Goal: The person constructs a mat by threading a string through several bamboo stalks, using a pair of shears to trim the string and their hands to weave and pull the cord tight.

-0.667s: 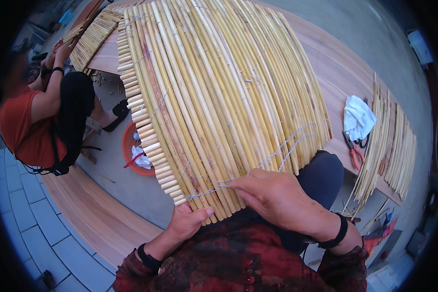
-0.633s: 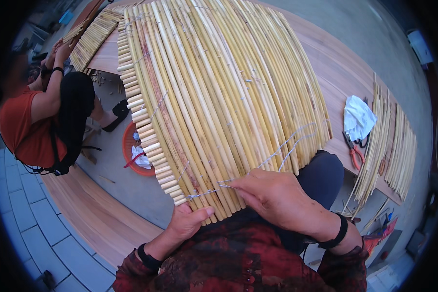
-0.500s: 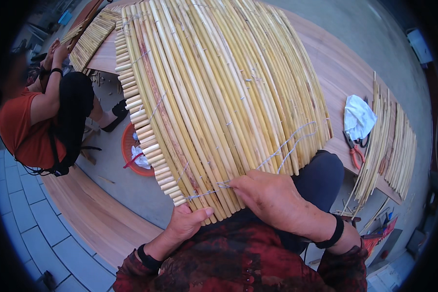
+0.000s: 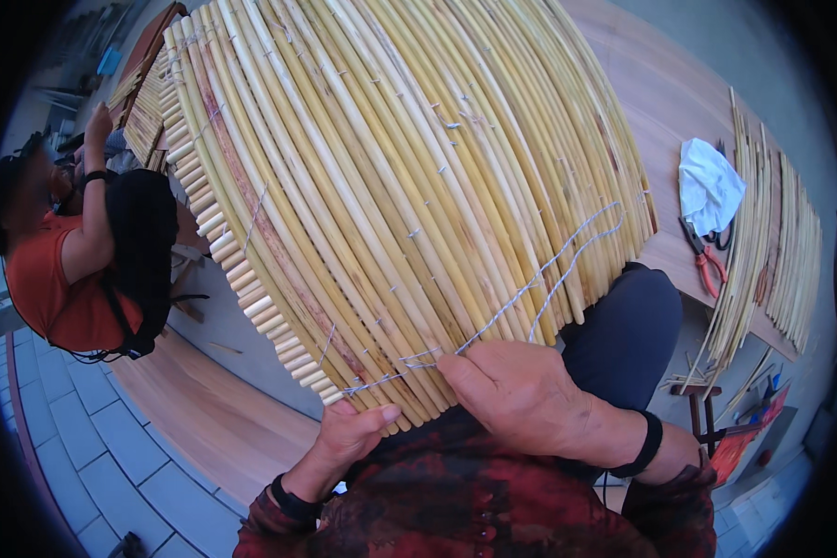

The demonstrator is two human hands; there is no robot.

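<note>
- Left hand (image 4: 344, 435): fingers clamped on the reed mat's (image 4: 391, 205) near corner, presumably steadying it.
- Right hand (image 4: 525, 386): fingers pinched on white cord (image 4: 535, 282), presumably for control.

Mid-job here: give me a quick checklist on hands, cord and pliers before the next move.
1. Left hand steadying the stick mat: ok, thumb on top at the near left corner.
2. Right hand at the cord: ok, though exactly what the fingertips pinch, cannot tell.
3. Cord drawn snug: not ok, a loose loop lies over the mat.
4. Cord on the mat's underside untangled: cannot tell, hidden.
5. Pliers off the mat: ok, on the table to the right, by the white cloth.
</note>
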